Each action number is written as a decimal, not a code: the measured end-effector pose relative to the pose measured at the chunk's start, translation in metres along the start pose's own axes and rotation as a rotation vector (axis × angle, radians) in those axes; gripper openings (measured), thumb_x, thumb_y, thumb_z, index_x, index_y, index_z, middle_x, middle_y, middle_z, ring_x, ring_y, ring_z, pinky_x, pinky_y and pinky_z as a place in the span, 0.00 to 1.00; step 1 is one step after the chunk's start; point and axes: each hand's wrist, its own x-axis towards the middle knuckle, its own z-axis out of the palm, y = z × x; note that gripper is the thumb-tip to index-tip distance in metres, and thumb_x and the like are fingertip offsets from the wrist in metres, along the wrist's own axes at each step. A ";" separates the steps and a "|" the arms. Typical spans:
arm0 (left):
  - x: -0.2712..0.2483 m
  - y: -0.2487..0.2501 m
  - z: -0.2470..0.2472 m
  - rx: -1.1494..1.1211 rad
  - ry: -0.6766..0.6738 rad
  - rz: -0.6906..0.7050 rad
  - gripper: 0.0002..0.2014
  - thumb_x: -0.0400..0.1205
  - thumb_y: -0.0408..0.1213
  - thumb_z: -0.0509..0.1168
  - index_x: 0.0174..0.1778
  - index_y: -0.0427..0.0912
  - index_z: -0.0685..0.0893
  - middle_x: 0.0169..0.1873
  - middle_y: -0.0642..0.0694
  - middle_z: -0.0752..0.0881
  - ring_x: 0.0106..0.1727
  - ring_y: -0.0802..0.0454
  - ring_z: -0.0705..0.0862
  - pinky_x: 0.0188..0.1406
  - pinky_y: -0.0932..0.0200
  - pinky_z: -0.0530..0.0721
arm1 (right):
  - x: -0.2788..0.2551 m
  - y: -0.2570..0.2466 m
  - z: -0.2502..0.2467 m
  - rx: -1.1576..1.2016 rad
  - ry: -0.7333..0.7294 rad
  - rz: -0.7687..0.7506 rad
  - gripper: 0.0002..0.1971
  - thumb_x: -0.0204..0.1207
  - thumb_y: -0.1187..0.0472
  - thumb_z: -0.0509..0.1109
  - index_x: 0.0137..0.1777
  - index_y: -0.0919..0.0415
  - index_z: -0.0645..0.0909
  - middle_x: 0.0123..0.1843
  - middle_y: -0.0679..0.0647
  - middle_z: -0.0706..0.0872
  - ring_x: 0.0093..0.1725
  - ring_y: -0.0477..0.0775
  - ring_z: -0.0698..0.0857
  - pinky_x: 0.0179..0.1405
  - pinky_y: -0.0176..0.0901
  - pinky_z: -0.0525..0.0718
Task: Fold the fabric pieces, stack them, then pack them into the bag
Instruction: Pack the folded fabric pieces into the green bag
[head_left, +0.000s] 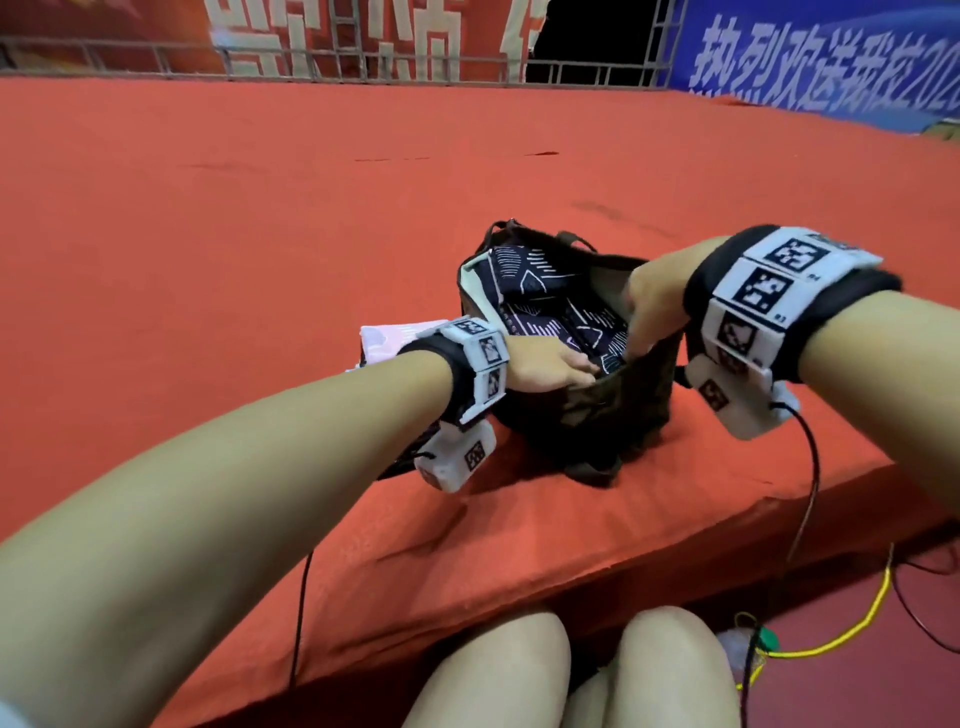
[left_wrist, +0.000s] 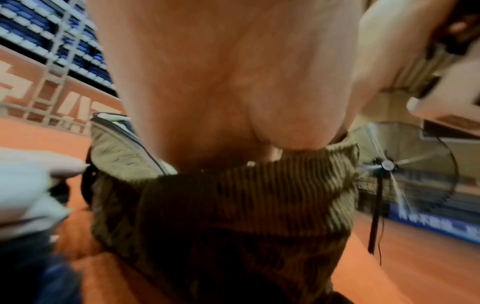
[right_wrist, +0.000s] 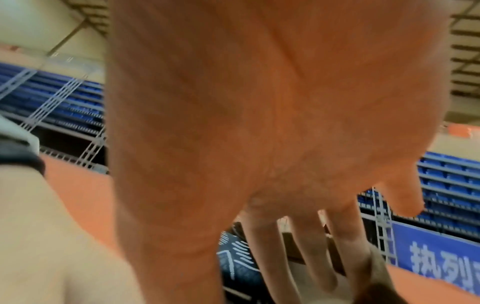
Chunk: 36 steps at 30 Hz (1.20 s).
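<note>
1. Knees (head_left: 571, 670) of the seated person sit nearest, just short of the near edge of the red-covered bench (head_left: 260, 208).
2. On the bench stands a dark olive corduroy bag (head_left: 587, 415), its mouth open upward.
3. Left hand (head_left: 550, 366) reaches in from the left over the bag's near rim; its fingers go inside the mouth and are hidden there, so I cannot tell whether they hold anything. The left wrist view shows only the palm above the ribbed rim.
4. Right hand (head_left: 652, 299) comes down from the right into the mouth, fingers (right_wrist: 306, 257) straight and spread, released, lying against the bag's pale inner lining beside the fabric.
5. Folded dark fabric (head_left: 550, 306) with white line patterns lies inside the bag, between the two hands, filling the far and middle part of the opening.
6. Left of the bag, behind the left wrist, pale pink fabric (head_left: 384, 338) lies on the bench.
7. Far behind, a railing (head_left: 363, 62) with a red banner and a blue banner (head_left: 810, 57).
</note>
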 end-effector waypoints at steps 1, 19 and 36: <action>-0.005 -0.006 -0.006 -0.049 0.071 0.036 0.19 0.90 0.41 0.60 0.77 0.42 0.80 0.75 0.43 0.81 0.75 0.48 0.78 0.71 0.62 0.70 | -0.008 -0.011 -0.002 0.036 0.007 -0.023 0.15 0.71 0.44 0.79 0.44 0.56 0.89 0.38 0.50 0.87 0.39 0.55 0.83 0.39 0.40 0.77; -0.074 -0.180 -0.021 0.059 0.227 -0.298 0.34 0.91 0.56 0.43 0.89 0.41 0.43 0.87 0.34 0.36 0.88 0.35 0.35 0.87 0.45 0.37 | 0.042 -0.219 0.068 0.318 0.210 -0.466 0.38 0.89 0.40 0.47 0.91 0.60 0.40 0.92 0.58 0.38 0.91 0.55 0.39 0.88 0.56 0.39; -0.056 -0.195 -0.010 -0.296 0.258 -0.372 0.32 0.92 0.53 0.48 0.90 0.46 0.48 0.88 0.48 0.33 0.87 0.53 0.32 0.84 0.60 0.35 | 0.052 -0.223 0.060 0.486 0.127 -0.436 0.42 0.83 0.39 0.55 0.91 0.53 0.40 0.92 0.52 0.41 0.91 0.51 0.39 0.88 0.57 0.37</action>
